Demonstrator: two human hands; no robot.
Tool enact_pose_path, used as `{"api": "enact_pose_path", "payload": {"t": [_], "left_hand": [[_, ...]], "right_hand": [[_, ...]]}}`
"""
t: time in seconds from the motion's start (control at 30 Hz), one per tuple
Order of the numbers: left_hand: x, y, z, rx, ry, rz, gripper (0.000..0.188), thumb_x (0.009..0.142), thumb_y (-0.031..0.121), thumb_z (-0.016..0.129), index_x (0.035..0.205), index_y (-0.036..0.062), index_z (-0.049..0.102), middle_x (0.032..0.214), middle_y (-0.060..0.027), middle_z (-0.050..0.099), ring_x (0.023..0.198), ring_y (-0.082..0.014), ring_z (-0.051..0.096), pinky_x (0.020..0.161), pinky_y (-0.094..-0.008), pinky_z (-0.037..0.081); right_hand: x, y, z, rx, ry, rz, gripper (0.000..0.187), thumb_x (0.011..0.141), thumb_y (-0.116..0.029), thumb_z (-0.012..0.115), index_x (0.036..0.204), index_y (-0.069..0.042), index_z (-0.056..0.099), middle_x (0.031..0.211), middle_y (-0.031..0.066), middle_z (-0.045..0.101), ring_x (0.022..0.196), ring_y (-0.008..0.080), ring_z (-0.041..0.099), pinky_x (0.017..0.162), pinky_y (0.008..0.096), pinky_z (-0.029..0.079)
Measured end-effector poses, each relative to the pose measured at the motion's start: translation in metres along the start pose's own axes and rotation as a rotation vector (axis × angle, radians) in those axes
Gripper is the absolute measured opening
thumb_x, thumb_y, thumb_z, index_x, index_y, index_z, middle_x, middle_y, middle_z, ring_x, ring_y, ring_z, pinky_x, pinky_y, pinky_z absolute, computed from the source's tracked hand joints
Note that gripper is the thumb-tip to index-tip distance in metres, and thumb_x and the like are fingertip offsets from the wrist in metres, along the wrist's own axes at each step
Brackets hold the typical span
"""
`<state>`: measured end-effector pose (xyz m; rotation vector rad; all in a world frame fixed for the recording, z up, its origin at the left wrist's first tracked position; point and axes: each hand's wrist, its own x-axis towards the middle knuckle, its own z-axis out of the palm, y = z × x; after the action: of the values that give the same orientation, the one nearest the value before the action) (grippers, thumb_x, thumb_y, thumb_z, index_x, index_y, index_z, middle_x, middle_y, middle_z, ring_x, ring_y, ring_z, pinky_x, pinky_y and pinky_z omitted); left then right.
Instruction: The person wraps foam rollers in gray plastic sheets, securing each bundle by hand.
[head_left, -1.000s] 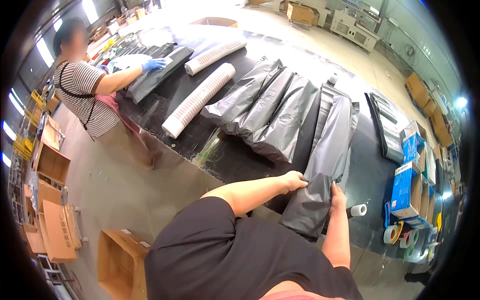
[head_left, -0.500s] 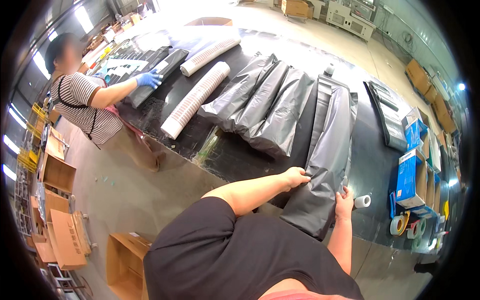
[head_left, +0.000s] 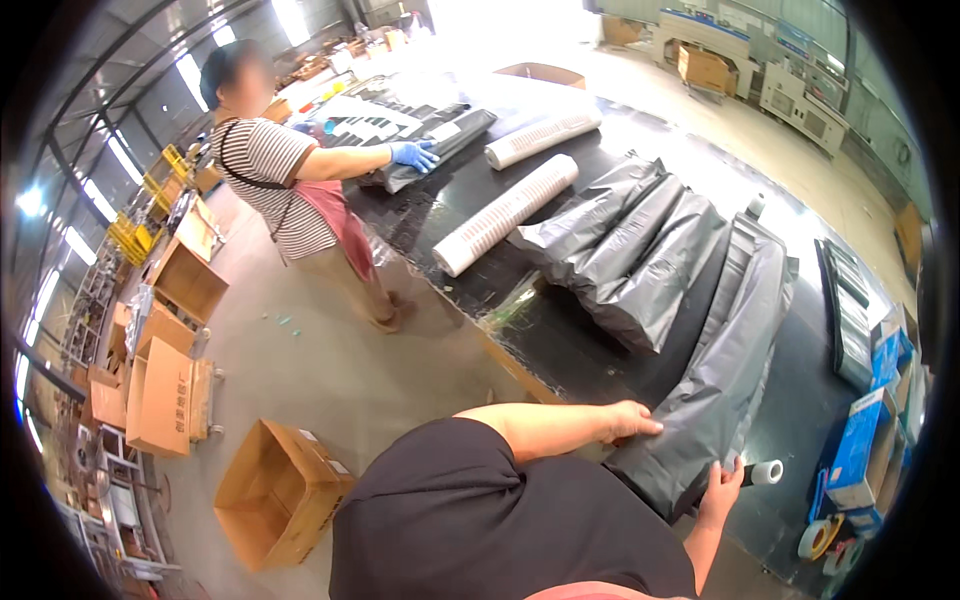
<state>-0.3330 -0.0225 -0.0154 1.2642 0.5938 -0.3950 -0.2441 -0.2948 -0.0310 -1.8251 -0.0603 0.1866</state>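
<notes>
Left hand (head_left: 630, 420) lies flat, palm down, arm reaching across; right hand (head_left: 722, 482) is curled, fingers (head_left: 728, 467) closed.

Just right of the hands lies a small white tape roll (head_left: 767, 472), with more tape rolls (head_left: 822, 540) and blue boxes (head_left: 860, 450) beyond it. Ahead of the hands, three grey bags (head_left: 625, 250) lie fanned on the black table (head_left: 560, 350), and two white rolls (head_left: 505, 213) lie farther out. Far ahead to the left, a co-worker (head_left: 285, 190) in a striped shirt presses a blue-gloved hand (head_left: 413, 156) on a dark bundle (head_left: 440, 140). An open carton (head_left: 280, 490) stands on the floor, left of the hands.
</notes>
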Motion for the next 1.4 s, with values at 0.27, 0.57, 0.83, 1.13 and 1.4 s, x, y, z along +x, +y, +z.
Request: {"api": "enact_pose_path", "payload": {"t": [0.27,0.57,0.83,1.13,1.4], "left_hand": [[0.005,-0.06,0.0,-0.088,0.061,0.108,0.024,0.091,0.025,0.07,0.102,0.0041,0.07,0.094,-0.0052,0.07,0.088,-0.0131,0.062,0.083,-0.0328,0.05],[-0.063,-0.062,-0.007,0.419,-0.134,0.108,0.026,0.088,0.021,0.073,0.105,0.0014,0.069,0.094,-0.0049,0.071,0.09,-0.0121,0.062,0.083,-0.0318,0.05],[-0.083,-0.055,-0.006,0.485,-0.24,0.306,0.024,0.085,0.021,0.068,0.1,0.002,0.069,0.087,-0.0039,0.071,0.082,-0.0121,0.063,0.074,-0.031,0.052],[-0.12,-0.04,0.0,0.521,-0.109,0.088,0.02,0.089,0.013,0.065,0.102,-0.0018,0.068,0.089,-0.0032,0.068,0.083,-0.0073,0.06,0.074,-0.0255,0.05],[-0.125,-0.041,0.004,0.288,-0.151,0.005,0.022,0.087,0.01,0.068,0.107,0.0012,0.068,0.095,-0.0041,0.069,0.088,-0.0095,0.061,0.08,-0.0275,0.051]], "right_hand": [[-0.026,0.013,-0.021,0.036,-0.165,0.004,0.06,0.086,0.002,0.062,0.142,-0.003,0.045,0.084,-0.0026,0.047,0.07,0.0059,0.043,0.066,0.0208,0.04],[-0.064,-0.064,0.016,-0.49,-0.216,-0.884,0.034,0.073,-0.002,0.074,0.106,-0.007,0.068,0.101,0.0135,0.061,0.096,0.0312,0.058,0.083,0.0403,0.048],[-0.078,-0.065,0.07,-0.577,-0.584,-0.917,0.029,0.075,-0.025,0.076,0.1,-0.011,0.069,0.096,0.0087,0.063,0.092,0.0317,0.06,0.079,0.042,0.05],[-0.084,-0.098,0.078,-0.577,-0.814,-0.483,0.024,0.076,-0.028,0.075,0.091,-0.01,0.07,0.093,0.0092,0.064,0.088,0.0305,0.064,0.076,0.0412,0.052],[-0.096,-0.099,0.073,-0.615,-0.766,-0.462,0.027,0.074,-0.022,0.076,0.095,-0.008,0.068,0.094,0.0079,0.063,0.085,0.0275,0.064,0.075,0.0384,0.052]]}}
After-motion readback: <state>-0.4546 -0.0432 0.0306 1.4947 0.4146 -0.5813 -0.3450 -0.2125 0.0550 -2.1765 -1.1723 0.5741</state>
